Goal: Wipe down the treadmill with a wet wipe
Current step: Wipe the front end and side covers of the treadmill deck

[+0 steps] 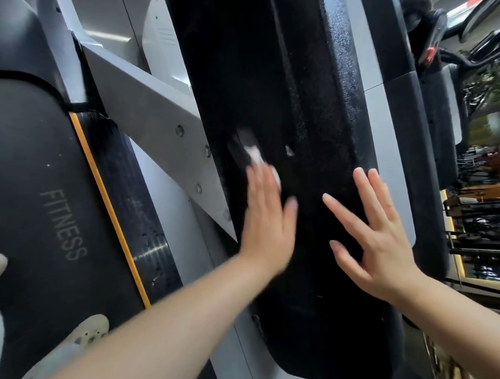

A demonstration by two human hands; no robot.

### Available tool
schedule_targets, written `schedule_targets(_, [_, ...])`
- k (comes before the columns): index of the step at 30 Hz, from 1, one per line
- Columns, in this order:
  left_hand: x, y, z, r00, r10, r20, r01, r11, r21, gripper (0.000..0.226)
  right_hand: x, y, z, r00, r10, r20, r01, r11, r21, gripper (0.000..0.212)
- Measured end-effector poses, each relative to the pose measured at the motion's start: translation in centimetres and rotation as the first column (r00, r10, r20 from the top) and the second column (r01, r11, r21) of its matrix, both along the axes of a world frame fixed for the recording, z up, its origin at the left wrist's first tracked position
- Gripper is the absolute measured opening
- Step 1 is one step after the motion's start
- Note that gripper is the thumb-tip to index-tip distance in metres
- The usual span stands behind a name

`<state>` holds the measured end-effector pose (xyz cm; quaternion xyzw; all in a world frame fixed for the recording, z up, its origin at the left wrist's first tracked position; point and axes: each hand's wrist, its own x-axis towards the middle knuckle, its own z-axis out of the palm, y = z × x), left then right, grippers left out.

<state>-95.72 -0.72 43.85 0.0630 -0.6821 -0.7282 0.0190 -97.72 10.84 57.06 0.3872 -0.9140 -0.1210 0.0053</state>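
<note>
My left grip [268,214] is flat, with the fingers straight and close together, and it presses one white wet wipe [256,156] against the black panel [311,102] of the treadmill. The hand looks blurry, so I cannot tell more about how the fingers lie. The wipe sticks out past the fingertips, just left of the middle of the frame. Part of it is hidden under the hand.

My right grip [379,233] is wide apart and holds nothing. I count five spread fingers. The palm faces the same black panel, right of the middle of the frame. I cannot tell if it touches the panel or floats just over it.

I see two hands and two bare arms. Both arms come up from the bottom of the frame, one from the lower left and one from the lower right.

I see one wipe. There is one small pale spot [289,150] on the panel, just right of the wipe.

On the left of the frame is one dark belt deck [44,168] with the word FITNESS on it and one orange stripe [110,211] along its edge. One pale shoe [70,346] with holes rests on it at the lower left. A grey metal bar [155,121] with three round bolts runs between the deck and the black panel.
</note>
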Motion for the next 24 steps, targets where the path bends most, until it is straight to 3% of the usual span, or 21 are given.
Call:
schedule_targets(2, [4.5,1.6,-0.2,0.98,-0.182,-0.082,0.176,0.981,-0.077,0.068,-0.1,0.2,0.0,1.0,0.007,0.009,-0.007,1.0,0.003,0.055])
schedule_targets(4, [5.7,1.1,-0.8,0.964,-0.243,-0.106,0.237,0.969,-0.071,0.072,-0.1,0.2,0.0,1.0,-0.002,0.004,0.002,1.0,0.007,0.054])
schedule_targets(8, [4.8,-2.5,0.0,0.993,-0.111,-0.027,0.114,0.974,0.194,0.062,0.4,-0.3,0.0,0.999,-0.045,-0.027,0.047,0.996,0.082,0.055])
schedule_targets(11, [4.5,-5.1,0.8,0.99,-0.126,0.055,0.108,0.961,0.253,0.052,1.1,-1.3,0.5,0.988,-0.083,-0.132,0.101,0.985,0.139,0.05])
schedule_targets(13, [4.3,-6.6,1.4,0.979,-0.186,0.088,0.155,0.949,0.276,0.049,2.4,-2.3,0.5,0.986,-0.072,-0.154,0.079,0.996,0.044,0.042])
schedule_targets(15, [4.2,-7.8,1.6,0.968,-0.229,0.106,0.188,0.935,0.3,0.04,3.9,-3.5,0.1,0.99,-0.12,-0.069,0.111,0.986,-0.122,0.035])
schedule_targets(18, [4.1,-9.0,2.2,0.952,-0.288,0.101,0.23,0.895,0.383,0.021,5.5,-6.1,-0.3,0.916,-0.359,0.178,0.398,0.86,-0.318,0.032])
schedule_targets(21, [4.1,-9.7,3.1,0.939,-0.336,0.079,0.267,0.852,0.449,0.008,5.4,-7.9,-0.5,0.709,-0.516,0.481,0.693,0.638,-0.337,0.039])
schedule_targets(24, [4.1,-9.8,3.3,0.929,-0.363,0.066,0.271,0.793,0.546,0.01,4.8,-8.6,-0.6,0.68,-0.54,0.497,0.723,0.609,-0.327,0.028])
